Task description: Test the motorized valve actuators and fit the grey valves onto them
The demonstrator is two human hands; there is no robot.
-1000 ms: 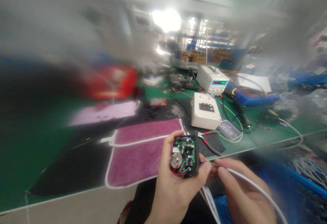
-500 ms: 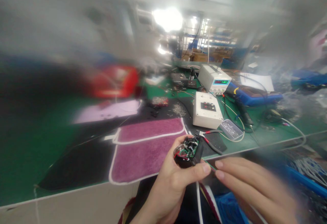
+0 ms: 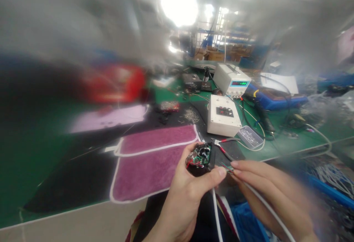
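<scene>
My left hand [image 3: 185, 190] is wrapped round a small black housing [image 3: 211, 157], whose open face shows a green circuit board [image 3: 203, 153] with red and green wires. A white cable [image 3: 216, 216] hangs below it. To the right, my right hand [image 3: 271, 190] pinches a white cable [image 3: 265, 201] near its end, where thin coloured wires [image 3: 226, 167] stick out towards my left thumb. Red-handled cutters [image 3: 221, 146] lie on the black mat just beyond my hands. A purple cloth [image 3: 146, 172] with white edging lies left of the housing.
Behind the hands stand a white switch box [image 3: 223, 118], a power supply [image 3: 231, 80] with a lit display, and a small tray of metal parts [image 3: 250, 137]. A blurred red container [image 3: 116, 83] is at left. Blue bins [image 3: 246, 220] sit below the table edge.
My right hand has risen slightly, and the cable and its coloured wires now show more clearly. The housing sits slightly further left and higher in view. The camera view has shifted a little.
</scene>
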